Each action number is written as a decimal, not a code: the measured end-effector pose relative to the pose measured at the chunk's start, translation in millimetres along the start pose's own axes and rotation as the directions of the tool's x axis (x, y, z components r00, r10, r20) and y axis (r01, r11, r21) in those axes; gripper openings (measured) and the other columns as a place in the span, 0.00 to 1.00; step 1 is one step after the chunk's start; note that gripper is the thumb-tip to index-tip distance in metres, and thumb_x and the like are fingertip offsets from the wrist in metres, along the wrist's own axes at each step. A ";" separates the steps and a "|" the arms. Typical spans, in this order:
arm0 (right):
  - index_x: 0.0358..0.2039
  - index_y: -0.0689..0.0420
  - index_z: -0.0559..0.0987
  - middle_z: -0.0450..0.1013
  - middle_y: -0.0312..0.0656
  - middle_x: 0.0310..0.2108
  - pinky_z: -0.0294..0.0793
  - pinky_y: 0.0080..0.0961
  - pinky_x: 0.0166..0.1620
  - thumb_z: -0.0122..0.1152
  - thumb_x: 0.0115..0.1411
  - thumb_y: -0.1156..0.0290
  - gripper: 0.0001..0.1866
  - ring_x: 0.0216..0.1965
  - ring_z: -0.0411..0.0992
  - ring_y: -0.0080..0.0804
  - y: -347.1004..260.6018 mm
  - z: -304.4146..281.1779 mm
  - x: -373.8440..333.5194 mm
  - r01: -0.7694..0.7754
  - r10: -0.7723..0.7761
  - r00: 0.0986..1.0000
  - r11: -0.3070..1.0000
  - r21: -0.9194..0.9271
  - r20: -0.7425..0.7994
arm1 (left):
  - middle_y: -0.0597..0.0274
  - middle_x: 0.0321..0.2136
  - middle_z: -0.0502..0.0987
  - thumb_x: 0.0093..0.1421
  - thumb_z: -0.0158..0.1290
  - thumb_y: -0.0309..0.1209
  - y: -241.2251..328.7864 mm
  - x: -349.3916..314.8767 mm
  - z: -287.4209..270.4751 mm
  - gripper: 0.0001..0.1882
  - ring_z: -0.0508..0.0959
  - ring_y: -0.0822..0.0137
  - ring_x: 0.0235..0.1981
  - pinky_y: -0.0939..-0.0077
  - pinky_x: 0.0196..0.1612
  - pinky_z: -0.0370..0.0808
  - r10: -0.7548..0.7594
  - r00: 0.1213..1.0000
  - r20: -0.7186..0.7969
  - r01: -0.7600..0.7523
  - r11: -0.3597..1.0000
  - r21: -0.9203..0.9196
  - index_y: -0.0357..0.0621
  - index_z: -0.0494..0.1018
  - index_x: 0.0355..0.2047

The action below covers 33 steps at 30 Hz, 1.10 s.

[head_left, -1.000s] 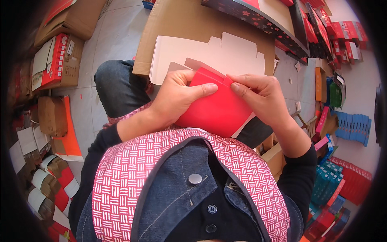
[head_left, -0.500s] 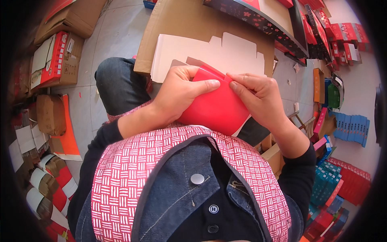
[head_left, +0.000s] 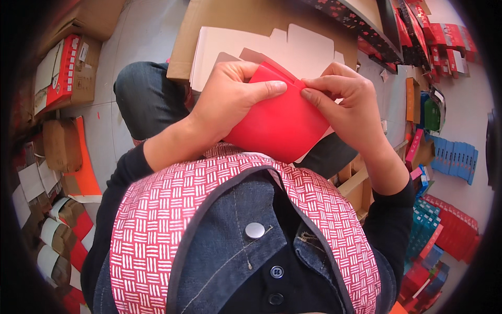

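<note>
Between my hands, above my lap, is a red folded card sheet [head_left: 280, 123] that looks like a partly folded box. My left hand [head_left: 230, 97] grips its left side, thumb flat on the red face and fingers hidden behind. With thumb and forefinger, my right hand [head_left: 342, 97] pinches the upper right corner, where a narrow folded strip runs along the top edge. Just beyond lies a stack of pale die-cut card blanks [head_left: 306, 49], its near part hidden by my hands and the red card.
The blanks rest on a brown cardboard surface [head_left: 183, 57]. A dark flower-patterned box [head_left: 348, 18] stands at the far right. To my left are a red-and-brown carton [head_left: 78, 73] and several stacked packages; blue boxes [head_left: 454, 157] and teal boxes [head_left: 424, 225] are at right.
The view has shifted slightly, and the red card appears a little nearer the upper edge. My right hand's fingers have bent more at the pinched corner; the left hand keeps its hold.
</note>
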State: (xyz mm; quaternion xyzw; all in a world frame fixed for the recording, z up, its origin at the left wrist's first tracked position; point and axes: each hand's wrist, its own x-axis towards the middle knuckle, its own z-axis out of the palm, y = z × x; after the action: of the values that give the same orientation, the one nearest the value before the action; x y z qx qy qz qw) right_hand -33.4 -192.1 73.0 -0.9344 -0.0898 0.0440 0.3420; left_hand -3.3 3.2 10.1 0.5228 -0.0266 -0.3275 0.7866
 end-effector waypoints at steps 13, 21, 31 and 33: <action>0.30 0.66 0.81 0.68 0.41 0.20 0.64 0.22 0.24 0.63 0.49 0.81 0.06 0.22 0.68 0.26 -2.9 9.2 -5.9 0.240 -0.242 0.970 0.960 -0.142 0.007 | 0.59 0.27 0.80 0.56 0.57 0.26 -4.0 -3.4 -0.2 0.07 0.78 0.75 0.25 0.85 0.30 0.76 0.007 1.000 0.000 -0.007 1.000 -0.006 0.35 0.77 0.33; 0.41 0.64 0.75 0.73 0.43 0.34 0.71 0.25 0.39 0.66 0.49 0.72 0.18 0.37 0.73 0.31 0.3 -3.4 2.9 0.031 -0.072 0.981 0.975 0.220 0.180 | 0.60 0.27 0.80 0.55 0.58 0.26 14.2 7.7 -13.0 0.07 0.78 0.75 0.25 0.84 0.30 0.75 0.212 0.966 0.145 -0.235 0.957 0.172 0.36 0.78 0.33; 0.52 0.65 0.66 0.70 0.40 0.43 0.67 0.22 0.50 0.58 0.51 0.80 0.26 0.45 0.68 0.25 51.6 39.9 2.3 0.029 0.159 0.971 0.661 0.750 -0.178 | 0.50 0.55 0.62 0.58 0.58 0.33 7.8 33.0 -27.3 0.35 0.62 0.63 0.57 0.74 0.53 0.67 0.762 0.606 -0.231 -0.641 0.639 0.426 0.39 0.53 0.60; 0.54 0.65 0.63 0.68 0.41 0.47 0.65 0.25 0.52 0.57 0.53 0.79 0.27 0.49 0.67 0.29 56.6 68.0 0.8 0.045 0.146 0.967 0.709 0.704 -0.209 | 0.48 0.51 0.66 0.54 0.60 0.32 -24.8 33.9 -21.3 0.38 0.72 0.61 0.50 0.71 0.52 0.70 0.672 0.720 -0.174 -0.562 0.711 0.423 0.35 0.51 0.58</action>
State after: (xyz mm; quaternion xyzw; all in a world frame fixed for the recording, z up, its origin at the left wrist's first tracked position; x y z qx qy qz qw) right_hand -34.5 -191.5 -15.5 -0.7335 0.0032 -0.0336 0.6788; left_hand 19.4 -4.1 -30.5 0.6555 -0.1321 0.0560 0.7414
